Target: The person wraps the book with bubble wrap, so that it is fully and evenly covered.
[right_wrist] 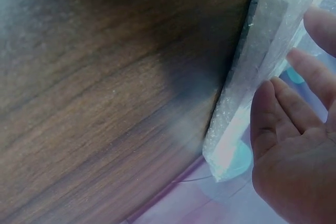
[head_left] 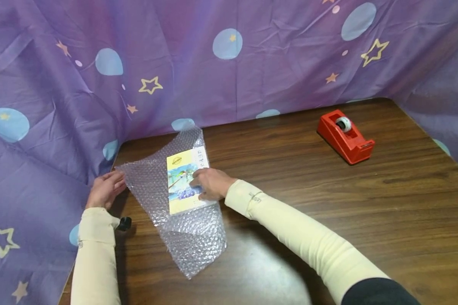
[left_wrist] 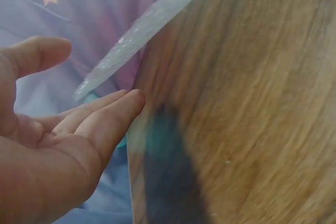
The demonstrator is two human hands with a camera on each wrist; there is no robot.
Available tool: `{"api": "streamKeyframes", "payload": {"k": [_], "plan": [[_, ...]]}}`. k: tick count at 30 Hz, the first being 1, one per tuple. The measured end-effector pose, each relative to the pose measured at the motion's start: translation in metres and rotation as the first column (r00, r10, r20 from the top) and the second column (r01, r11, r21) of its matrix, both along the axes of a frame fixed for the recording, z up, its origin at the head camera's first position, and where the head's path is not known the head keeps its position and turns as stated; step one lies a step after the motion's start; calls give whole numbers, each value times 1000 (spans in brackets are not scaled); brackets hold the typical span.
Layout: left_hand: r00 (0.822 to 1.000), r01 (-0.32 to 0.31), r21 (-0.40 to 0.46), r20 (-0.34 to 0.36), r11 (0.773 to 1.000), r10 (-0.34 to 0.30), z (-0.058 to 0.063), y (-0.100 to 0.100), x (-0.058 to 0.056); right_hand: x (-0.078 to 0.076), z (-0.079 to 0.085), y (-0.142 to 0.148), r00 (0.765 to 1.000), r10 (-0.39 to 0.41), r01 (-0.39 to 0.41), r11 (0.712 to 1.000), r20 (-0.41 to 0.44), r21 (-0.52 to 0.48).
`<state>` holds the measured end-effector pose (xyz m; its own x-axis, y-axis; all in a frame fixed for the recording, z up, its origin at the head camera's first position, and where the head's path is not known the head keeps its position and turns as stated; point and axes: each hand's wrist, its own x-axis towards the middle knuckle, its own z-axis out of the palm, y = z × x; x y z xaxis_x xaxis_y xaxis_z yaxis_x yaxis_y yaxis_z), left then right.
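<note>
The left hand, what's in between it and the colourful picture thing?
Bubble wrap. The head view shows a stretch of it between the left hand and the colourful item lying on the wrap.

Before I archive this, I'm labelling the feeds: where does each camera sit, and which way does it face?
Head: worn on the head, facing forward and down at the booklet, bubble wrap and wooden table; left hand, right hand and both cream sleeves show.
Left wrist: worn there, facing the bubble wrap's edge and wooden table; only the left hand shows.
Right wrist: worn there, facing the bubble wrap side-on and wooden table; only the right hand shows.
Shared: both wrist views catch bubble wrap and wooden table.
</note>
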<state>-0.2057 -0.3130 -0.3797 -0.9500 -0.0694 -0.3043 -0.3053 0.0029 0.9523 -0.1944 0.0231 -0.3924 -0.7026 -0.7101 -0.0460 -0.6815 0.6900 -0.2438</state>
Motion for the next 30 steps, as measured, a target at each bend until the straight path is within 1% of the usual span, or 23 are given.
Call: {"api": "streamKeyframes", "payload": {"k": [4, 7, 11, 14, 17, 23, 26, 30], "plan": [[1000, 29, 7, 4, 1000, -29, -5, 4, 1, 0, 0, 0, 1000, 2, -2, 1000, 2, 8], [999, 51, 14, -7, 999, -51, -10, 9, 1, 0, 0, -1, 1000, -2, 2, 1000, 7, 20], [996, 80, -30, -43, 996, -81, -13, 16, 0, 0, 1, -1, 1000, -12, 12, 1000, 11, 29], [993, 94, -38, -64, 995, -96, -13, 20, -1, 0, 1, -1, 1000, -15, 15, 999, 8, 31], [991, 111, -10, -80, 994, -111, -10, 23, 0, 0, 1, -1, 1000, -14, 14, 999, 4, 34], [985, 133, 62, -121, 989, -125, 2, 29, 1, -1, 1, -1, 1000, -18, 18, 998, 6, 57], [982, 142, 62, -136, 988, -133, 9, 33, 2, -1, 2, -2, 1000, -19, 18, 998, 7, 68], [981, 149, 48, -132, 988, -141, 16, 40, 2, -1, 1, -2, 999, -27, 26, 998, 17, 61]]}}
